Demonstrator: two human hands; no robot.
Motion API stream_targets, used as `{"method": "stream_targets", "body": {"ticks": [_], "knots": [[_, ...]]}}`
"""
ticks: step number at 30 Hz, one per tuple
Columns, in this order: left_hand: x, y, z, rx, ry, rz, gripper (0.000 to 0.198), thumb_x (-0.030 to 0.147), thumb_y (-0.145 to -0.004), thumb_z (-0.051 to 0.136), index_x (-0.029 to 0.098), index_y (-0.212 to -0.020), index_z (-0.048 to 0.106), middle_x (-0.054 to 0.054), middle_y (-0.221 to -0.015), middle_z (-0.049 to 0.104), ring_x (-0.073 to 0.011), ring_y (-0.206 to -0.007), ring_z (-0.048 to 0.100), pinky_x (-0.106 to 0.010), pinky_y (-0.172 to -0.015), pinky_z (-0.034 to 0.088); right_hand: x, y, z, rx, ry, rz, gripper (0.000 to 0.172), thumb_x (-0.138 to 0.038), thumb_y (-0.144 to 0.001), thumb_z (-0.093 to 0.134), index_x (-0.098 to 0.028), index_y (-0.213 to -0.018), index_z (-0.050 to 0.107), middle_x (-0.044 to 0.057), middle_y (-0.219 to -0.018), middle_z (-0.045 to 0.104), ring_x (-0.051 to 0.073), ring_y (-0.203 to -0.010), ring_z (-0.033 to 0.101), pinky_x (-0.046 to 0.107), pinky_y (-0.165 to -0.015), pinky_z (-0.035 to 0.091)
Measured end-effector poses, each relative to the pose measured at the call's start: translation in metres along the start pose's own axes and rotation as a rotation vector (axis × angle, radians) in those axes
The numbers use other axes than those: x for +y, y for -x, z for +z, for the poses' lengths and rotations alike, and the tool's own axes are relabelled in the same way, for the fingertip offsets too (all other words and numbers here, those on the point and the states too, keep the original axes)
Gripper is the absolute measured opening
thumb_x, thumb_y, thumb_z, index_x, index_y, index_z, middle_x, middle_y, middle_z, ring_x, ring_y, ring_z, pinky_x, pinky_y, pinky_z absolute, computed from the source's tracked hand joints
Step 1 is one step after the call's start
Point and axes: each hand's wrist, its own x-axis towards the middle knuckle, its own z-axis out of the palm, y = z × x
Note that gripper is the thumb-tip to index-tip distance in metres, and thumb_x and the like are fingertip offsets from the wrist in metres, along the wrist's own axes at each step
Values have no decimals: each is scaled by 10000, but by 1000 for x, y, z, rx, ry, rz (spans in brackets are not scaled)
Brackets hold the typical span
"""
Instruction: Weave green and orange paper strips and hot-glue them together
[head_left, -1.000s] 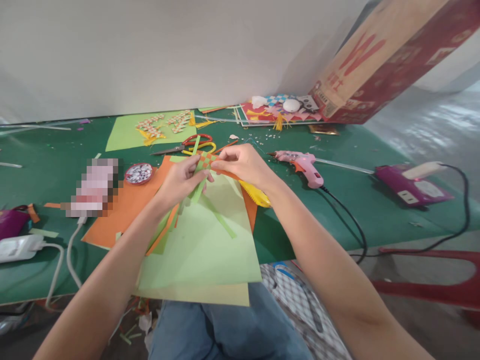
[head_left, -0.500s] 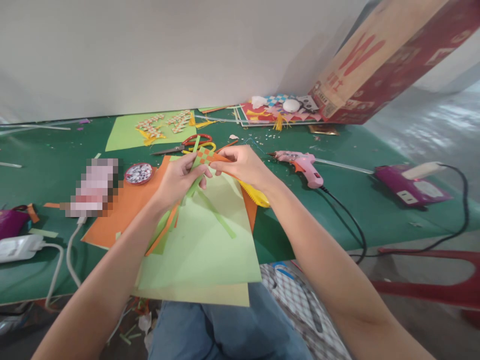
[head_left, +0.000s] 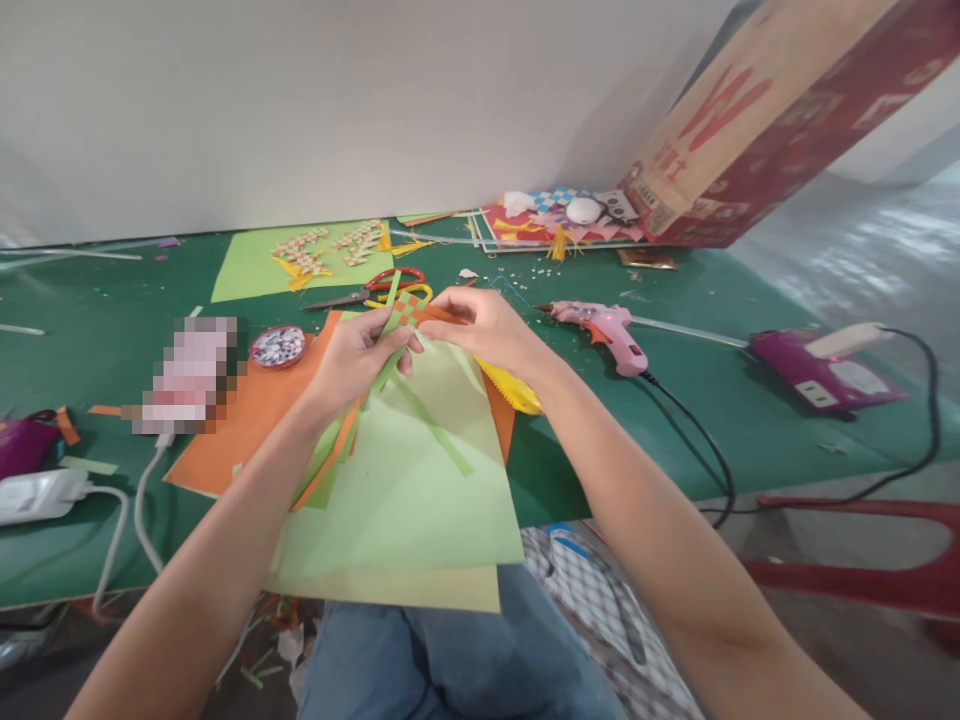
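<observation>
Between my hands is a small woven paper piece (head_left: pixel 408 309), a checker of orange and light green strips. My left hand (head_left: pixel 367 350) pinches its left side, thumb in front, with green strip ends sticking out above and below. On the other side my right hand (head_left: pixel 480 325) is closed on the orange strips (head_left: pixel 441 314) that run out of the weave; its fingertips are partly hidden. Light green paper sheets (head_left: pixel 420 500) lie below my hands, with loose green and orange strips (head_left: pixel 330 455) on them. An orange sheet (head_left: pixel 247 430) shows beneath at the left.
Scissors (head_left: pixel 352 298) with red and yellow handles lie behind my hands. A pink glue gun (head_left: pixel 611 330) is at the right, its cord running to a purple power strip (head_left: pixel 817 370). A round tin (head_left: pixel 277 347) and a blurred-out phone (head_left: pixel 191 375) are at the left. A paper bag (head_left: pixel 742 130) stands behind.
Almost nothing differs. My right hand's fingers have shifted slightly at the orange strips, while my left hand keeps its place on the woven piece.
</observation>
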Motion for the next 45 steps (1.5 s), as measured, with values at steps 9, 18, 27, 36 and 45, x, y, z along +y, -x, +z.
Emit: {"method": "stream_targets", "body": {"ticks": [9,18,27,36,45], "knots": [[4,1,-1,-24,-85,3,257,350,-835,600,179,-644,610,7,-508,595,-115,-486,538,-242,-505,399,-3,1,3,91,97,-29,197,-361,-722,642,-173,-672,610,18,-736,639,144,-724,531,285,-710,388],[0,1,0,-66,-75,-23,249,367,-834,597,174,-677,609,-3,-541,617,-131,-521,579,-251,-544,447,-2,1,5,83,83,-76,178,-327,-739,621,-177,-652,577,6,-693,597,134,-691,504,284,-687,378],[-6,-2,-1,327,-141,71,221,408,-798,651,196,-858,640,-51,-1016,685,-187,-1015,619,-282,-878,484,7,-2,3,356,436,-312,200,-311,-863,531,-211,-699,586,39,-769,618,182,-781,550,345,-797,420],[-2,-4,-2,22,325,-298,422,565,-758,639,149,-699,671,-91,-741,714,-193,-674,693,-318,-692,559,13,-3,10,236,828,-643,316,-244,-946,383,-258,-782,653,51,-836,629,202,-917,563,431,-977,407],[-1,-2,-2,129,230,-215,311,427,-701,751,145,-687,621,-63,-754,716,-157,-633,677,-305,-662,546,30,-8,5,497,653,-380,382,-232,-889,469,-236,-1270,493,124,-1197,548,286,-1184,467,537,-999,370]]}}
